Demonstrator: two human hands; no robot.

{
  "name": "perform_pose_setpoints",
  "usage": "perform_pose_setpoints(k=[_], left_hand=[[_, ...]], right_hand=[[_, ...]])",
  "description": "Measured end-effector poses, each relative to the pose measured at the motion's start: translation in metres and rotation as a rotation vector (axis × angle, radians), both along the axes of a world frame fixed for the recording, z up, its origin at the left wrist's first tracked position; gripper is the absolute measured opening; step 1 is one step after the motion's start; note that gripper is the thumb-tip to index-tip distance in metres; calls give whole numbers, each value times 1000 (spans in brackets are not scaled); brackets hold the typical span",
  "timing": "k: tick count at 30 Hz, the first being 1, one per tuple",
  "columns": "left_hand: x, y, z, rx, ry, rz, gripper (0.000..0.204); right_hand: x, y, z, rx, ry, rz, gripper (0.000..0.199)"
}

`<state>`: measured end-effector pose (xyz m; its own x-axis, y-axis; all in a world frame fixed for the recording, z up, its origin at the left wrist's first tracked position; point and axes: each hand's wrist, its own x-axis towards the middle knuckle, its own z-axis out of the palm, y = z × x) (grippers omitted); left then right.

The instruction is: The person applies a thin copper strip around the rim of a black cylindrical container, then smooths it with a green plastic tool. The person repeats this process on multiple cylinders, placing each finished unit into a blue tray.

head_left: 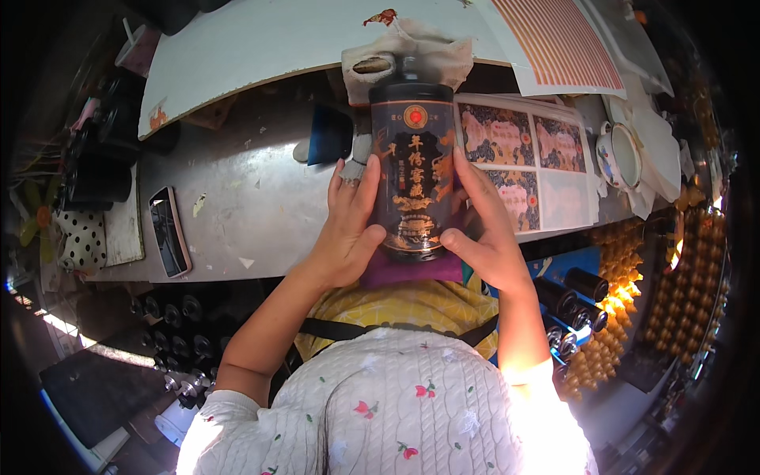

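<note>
Between my two palms stands a glossy black bottle (pixel 415 198) with gold lettering, gold ornament and a red-centred round emblem near its shoulder. My left hand (pixel 345 229) presses its left side, thumb near the base; a ring shows on one finger. From the other side my right hand (pixel 492 229) grips it, the thumb low on the front. Purple cloth (pixel 404 270) lies beneath the bottle's base. Just beyond its top is a crumpled whitish cloth (pixel 443 59). A dark blue cup-like object (pixel 330 134) lies left of the bottle.
Printed decal sheets (pixel 566 198) lie right of the bottle, near a white patterned enamel-like bowl (pixel 621 156). A phone (pixel 169 233) rests at left on the metal table (pixel 237 190). A raised white board (pixel 261 47) spans the back. Several black bottles (pixel 178 321) stand below, left; gold studded trays (pixel 681 293) at right.
</note>
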<state>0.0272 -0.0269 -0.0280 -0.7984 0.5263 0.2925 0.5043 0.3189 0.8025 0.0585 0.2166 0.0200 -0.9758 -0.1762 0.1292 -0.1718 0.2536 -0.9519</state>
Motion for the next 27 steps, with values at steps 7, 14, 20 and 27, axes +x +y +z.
perform_pose_setpoints(k=[7, 14, 20, 27], left_hand=[[0, -2, -8, 36, -148, -21, 88], [2, -4, -8, 135, -154, -11, 121], [4, 8, 13, 220, -201, -61, 139], [10, 10, 16, 101, -76, 0, 141]], right_hand=[[3, -2, -3, -104, -51, -97, 77], [-6, 38, 18, -855, -224, -837, 32], [19, -29, 16, -296, -281, -393, 26], [6, -2, 13, -1186, -455, -738, 23]])
